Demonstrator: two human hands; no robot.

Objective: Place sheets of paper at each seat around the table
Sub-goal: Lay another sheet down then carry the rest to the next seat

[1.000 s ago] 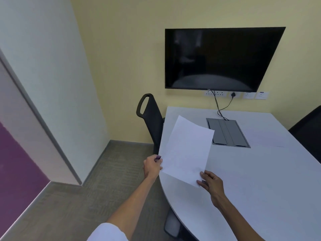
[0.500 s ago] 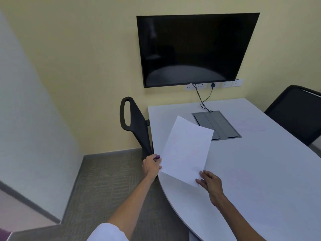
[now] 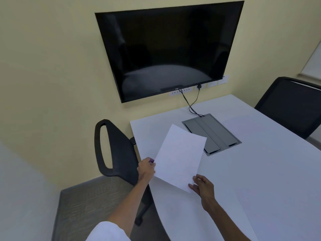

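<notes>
Person stands at the near-left curve of a white meeting table (image 3: 260, 171), both hands on one sheet of paper (image 3: 180, 157). Left hand (image 3: 145, 169) pinches the sheet's left edge, thumb on top; right hand (image 3: 202, 186) has the near right corner, fingers loosely curled about it. The sheet is tilted, far end raised, over the table's left edge just beside the black chair (image 3: 114, 150) pushed in there; whether its near edge touches the tabletop cannot be told. Judged as the step of laying a sheet at this left seat, not yet set down. A faint pale rectangle (image 3: 243, 126) lies on the far right of the table before the second black chair (image 3: 291, 105), possibly a sheet already placed, but white on white makes that uncertain. Another faint outline (image 3: 271, 202) near right, equally unsure. So one seat in hand, perhaps one or two served. Remaining seats are unknown: the table's near and right parts run out of view, and the right chair is cut off. No spare stack of paper is visible. A grey cable box (image 3: 212, 134) is set in the tabletop below the wall-mounted screen (image 3: 166, 49).
</notes>
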